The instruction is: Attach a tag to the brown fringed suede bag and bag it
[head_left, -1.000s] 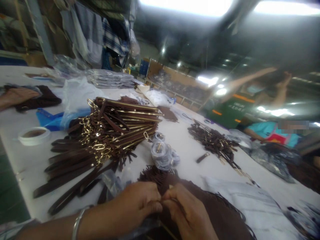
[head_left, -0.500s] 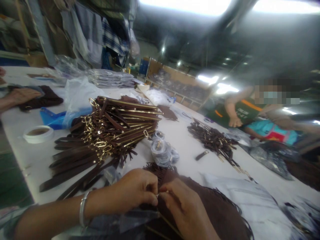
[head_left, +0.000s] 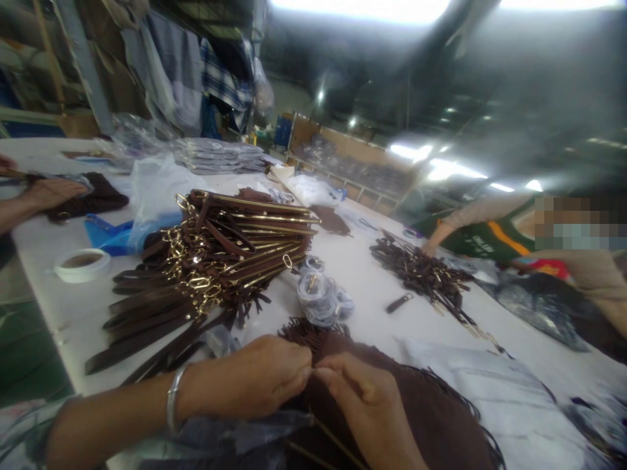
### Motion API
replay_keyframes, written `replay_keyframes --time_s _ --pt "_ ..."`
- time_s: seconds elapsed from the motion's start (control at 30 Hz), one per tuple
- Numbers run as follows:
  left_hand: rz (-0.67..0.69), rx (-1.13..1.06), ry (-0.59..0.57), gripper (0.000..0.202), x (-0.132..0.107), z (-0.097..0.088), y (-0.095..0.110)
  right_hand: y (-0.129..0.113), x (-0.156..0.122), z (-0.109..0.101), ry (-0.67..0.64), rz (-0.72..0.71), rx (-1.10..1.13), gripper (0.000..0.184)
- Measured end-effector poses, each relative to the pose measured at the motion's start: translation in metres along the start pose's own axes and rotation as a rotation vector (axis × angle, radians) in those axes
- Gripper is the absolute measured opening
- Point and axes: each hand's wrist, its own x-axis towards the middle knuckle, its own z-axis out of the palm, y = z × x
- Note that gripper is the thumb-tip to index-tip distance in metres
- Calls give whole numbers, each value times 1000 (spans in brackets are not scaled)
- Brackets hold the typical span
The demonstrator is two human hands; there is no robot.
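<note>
Our left hand [head_left: 264, 385] and right hand [head_left: 367, 411] meet fingertip to fingertip, both clenched in a pinch on the top edge of the one brown fringed piece [head_left: 431, 418]; whatever else sits between the fingertips is too small to tell. The piece lies at the near edge of the table [head_left: 362, 274], its long axis running from our hands down toward the right, its fringe strands pointing away from us. It looks dark, soft and matte, with thin cut strands along the rim. Beyond it we count two heaps of brown straps, a large one with gold clasps [head_left: 215, 261] and a smaller one [head_left: 421, 274], one loose strap tab [head_left: 399, 302], one bundle of clear bags [head_left: 321, 297] and one roll of tape [head_left: 81, 264].
</note>
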Motion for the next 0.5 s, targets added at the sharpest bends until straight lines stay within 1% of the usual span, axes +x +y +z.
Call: replay_keyframes --time_s 0.03,0.1,0.17,0.23,0.3,0.37,0.43,0.5 --pt "-49 -117 2 29 0 2 -1 0 -1 0 1 2 -3 23" --pt "-189 -440 -9 33 1 8 -2 0 -2 0 -4 3 -9 28" --pt "-325 -764 -15 31 2 12 -4 0 -4 0 -3 -15 -23 29" --pt "-416 -987 8 26 5 16 -5 -1 -4 2 4 -54 -48 29" --pt "-487 -1115 28 24 7 17 -6 0 -4 3 15 -98 -82 30" --pt "-536 -1172 33 26 8 17 -6 1 -4 5 31 -130 -116 32" --pt "-558 -1206 28 27 8 17 -6 3 -4 7 46 -130 -132 34" --pt "-560 -1237 28 30 9 18 -7 4 -5 7 33 -90 -104 37"
